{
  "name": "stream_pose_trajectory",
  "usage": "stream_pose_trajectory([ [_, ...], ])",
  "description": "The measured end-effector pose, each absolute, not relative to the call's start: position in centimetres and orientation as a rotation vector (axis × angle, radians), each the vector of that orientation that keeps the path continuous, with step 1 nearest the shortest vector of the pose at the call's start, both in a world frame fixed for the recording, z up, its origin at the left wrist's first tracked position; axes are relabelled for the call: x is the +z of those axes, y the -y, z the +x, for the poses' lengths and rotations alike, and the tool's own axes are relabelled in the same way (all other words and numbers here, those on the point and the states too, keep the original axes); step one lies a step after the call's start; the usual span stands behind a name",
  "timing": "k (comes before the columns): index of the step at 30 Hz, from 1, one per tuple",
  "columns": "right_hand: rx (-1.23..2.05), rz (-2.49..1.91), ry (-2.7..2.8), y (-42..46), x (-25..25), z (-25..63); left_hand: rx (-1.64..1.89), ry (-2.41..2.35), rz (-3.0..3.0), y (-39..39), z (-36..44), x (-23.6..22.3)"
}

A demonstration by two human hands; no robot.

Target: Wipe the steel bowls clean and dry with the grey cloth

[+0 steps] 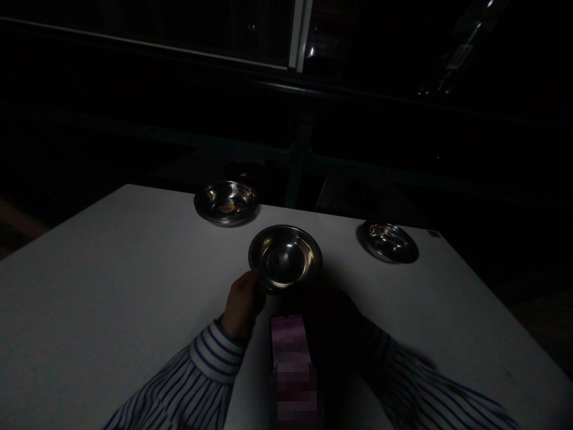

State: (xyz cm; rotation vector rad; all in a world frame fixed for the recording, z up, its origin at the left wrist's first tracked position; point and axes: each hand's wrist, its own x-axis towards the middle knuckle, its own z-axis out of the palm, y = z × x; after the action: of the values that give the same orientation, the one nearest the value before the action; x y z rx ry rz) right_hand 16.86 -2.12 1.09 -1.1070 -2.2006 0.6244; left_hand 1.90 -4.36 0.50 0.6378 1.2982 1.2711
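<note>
A shiny steel bowl (284, 263) is in front of me over the middle of the table, its inside facing up toward me. At its near left rim my left hand (242, 303) is closed, with the thumb side against the edge. My right hand (338, 301) is by the bowl's near right side in deep shadow; its fingers do not show, so whether it touches the rim is unclear. Between my forearms is a phone (290, 337) with a lit pinkish screen, its lower part blurred into blocks.
Toward the far left edge of the white table (111, 286) sits a stack of steel bowls (227, 203) with a yellow-and-red sticker inside the top one. Another steel bowl (389, 242) stands at the far right. Beyond the table it is very dark, with a pale window frame (299, 36).
</note>
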Motion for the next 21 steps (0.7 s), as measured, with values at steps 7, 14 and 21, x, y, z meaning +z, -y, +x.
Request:
stream_pose_trajectory([
  [7,0.604,-1.122,2.237,3.8,1.4,16.2,1.266,-1.304,0.612,4.0,2.0,0.3],
  [14,0.59,-1.083,2.276,3.4,1.4,18.1,1.245,-1.329,0.614,4.1,2.0,0.8],
  [21,0.62,-1.059,2.264,3.9,0.9,16.5,1.277,-1.353,0.581,4.0,2.1,0.5],
])
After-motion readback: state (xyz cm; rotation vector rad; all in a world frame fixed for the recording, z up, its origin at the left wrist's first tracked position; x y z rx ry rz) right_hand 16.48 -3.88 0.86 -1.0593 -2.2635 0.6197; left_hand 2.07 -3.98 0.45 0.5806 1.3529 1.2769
